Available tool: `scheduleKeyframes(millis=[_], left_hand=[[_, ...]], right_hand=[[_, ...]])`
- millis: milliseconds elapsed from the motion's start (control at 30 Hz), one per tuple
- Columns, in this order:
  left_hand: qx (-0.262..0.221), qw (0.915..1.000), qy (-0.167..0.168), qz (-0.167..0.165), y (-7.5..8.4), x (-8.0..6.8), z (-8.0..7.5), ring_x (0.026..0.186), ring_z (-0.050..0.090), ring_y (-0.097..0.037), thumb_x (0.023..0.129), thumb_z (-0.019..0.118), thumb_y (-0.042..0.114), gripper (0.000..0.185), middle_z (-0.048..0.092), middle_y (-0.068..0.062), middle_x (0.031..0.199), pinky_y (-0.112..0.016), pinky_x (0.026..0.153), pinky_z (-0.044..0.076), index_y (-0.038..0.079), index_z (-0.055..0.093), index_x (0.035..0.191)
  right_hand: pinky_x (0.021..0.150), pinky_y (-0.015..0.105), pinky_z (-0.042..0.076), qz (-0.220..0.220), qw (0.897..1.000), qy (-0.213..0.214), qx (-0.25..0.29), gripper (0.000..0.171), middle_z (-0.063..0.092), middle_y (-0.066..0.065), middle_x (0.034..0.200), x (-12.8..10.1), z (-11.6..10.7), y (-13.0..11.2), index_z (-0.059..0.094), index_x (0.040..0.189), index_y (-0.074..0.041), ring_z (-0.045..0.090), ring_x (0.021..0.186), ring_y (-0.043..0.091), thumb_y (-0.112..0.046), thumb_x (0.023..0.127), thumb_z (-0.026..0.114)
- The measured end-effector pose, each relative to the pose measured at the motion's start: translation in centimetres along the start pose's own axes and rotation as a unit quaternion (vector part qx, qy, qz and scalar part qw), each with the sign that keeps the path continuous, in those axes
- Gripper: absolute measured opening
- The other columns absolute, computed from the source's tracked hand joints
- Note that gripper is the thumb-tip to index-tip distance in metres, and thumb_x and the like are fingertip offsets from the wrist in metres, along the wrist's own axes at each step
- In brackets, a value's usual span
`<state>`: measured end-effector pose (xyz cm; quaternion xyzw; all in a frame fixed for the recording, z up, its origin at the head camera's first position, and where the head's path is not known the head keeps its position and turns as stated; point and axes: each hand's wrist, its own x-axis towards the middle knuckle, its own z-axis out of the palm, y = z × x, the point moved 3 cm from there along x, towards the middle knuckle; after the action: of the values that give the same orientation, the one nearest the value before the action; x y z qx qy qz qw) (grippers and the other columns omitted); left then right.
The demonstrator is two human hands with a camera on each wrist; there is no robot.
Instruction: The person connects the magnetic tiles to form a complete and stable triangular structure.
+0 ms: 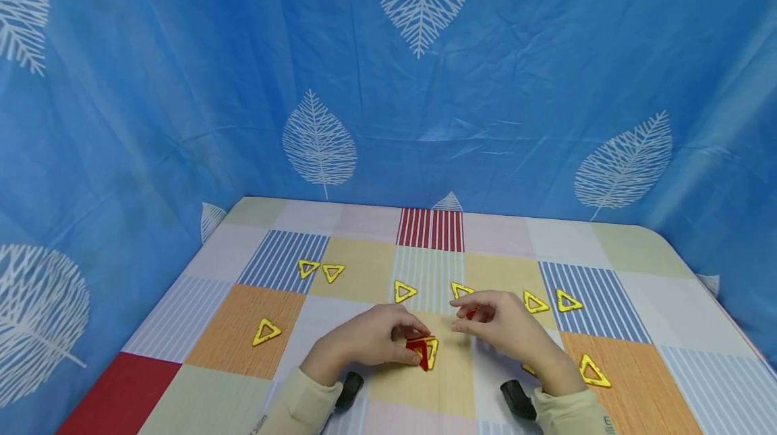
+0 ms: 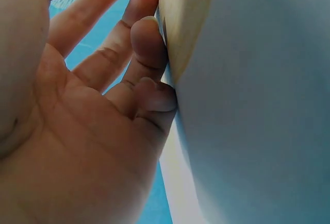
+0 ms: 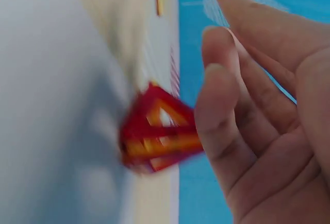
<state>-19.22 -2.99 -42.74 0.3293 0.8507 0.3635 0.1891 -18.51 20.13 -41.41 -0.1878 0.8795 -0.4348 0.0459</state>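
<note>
Blue leaf-print cloth [image 1: 182,84] is hung behind and beside a worktop [image 1: 637,367] covered in a checked, striped cloth. Near the front centre, a small cluster of red and yellow triangles [image 1: 425,351] is held upright on the worktop by the left hand [image 1: 370,340], its fingers curled round it. Just right of it, the right hand [image 1: 504,327] is raised slightly, fingers loosely apart; a red piece [image 1: 470,314] is seen at its fingertips, though a grip cannot be confirmed. Loose yellow triangles [image 1: 267,332] are scattered flat across the worktop, well apart.
</note>
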Motion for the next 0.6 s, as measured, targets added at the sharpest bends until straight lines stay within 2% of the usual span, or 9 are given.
scheduleKeyframes(millis=[200,333,433,600], left_hand=[[0.006,0.9998,0.000,-0.018,0.0,-0.1,0.1,0.079,0.052,-0.007,0.085,0.084,0.023,0.032,0.057,0.014,0.091,-0.023,0.070,0.046,0.019,0.076,0.116],[0.005,0.9998,0.001,-0.019,0.0,-0.2,0.1,0.080,0.052,-0.007,0.085,0.084,0.024,0.032,0.057,0.013,0.091,-0.023,0.071,0.045,0.020,0.076,0.116],[0.004,0.9998,0.002,-0.017,0.0,-0.2,0.1,0.080,0.051,-0.007,0.085,0.083,0.024,0.032,0.057,0.013,0.091,-0.023,0.071,0.045,0.020,0.076,0.116],[0.001,0.9999,0.002,-0.016,-0.1,-0.2,0.1,0.081,0.051,-0.007,0.085,0.083,0.024,0.032,0.057,0.013,0.092,-0.023,0.071,0.045,0.020,0.076,0.116]], right_hand=[[0.054,0.031,0.050,0.034,0.997,0.074,0.001,0.043,0.071,0.007,0.100,-1.0,-3.1,1.0,0.073,0.120,-0.004,0.064,0.072,0.017,-0.019,0.081,0.086],[0.063,0.032,0.051,0.061,0.991,0.116,-0.023,0.054,0.069,0.013,0.115,-1.9,-5.1,2.2,0.070,0.125,-0.006,0.063,0.085,0.023,-0.026,0.078,0.089],[0.067,0.034,0.052,0.094,0.986,0.129,-0.048,0.059,0.068,0.015,0.118,-2.6,-6.3,3.3,0.069,0.128,-0.006,0.062,0.094,0.029,-0.029,0.078,0.089],[0.068,0.037,0.052,0.188,0.972,0.127,-0.068,0.063,0.064,0.019,0.118,-3.5,-7.5,5.1,0.065,0.132,-0.004,0.060,0.097,0.032,-0.030,0.079,0.089]])
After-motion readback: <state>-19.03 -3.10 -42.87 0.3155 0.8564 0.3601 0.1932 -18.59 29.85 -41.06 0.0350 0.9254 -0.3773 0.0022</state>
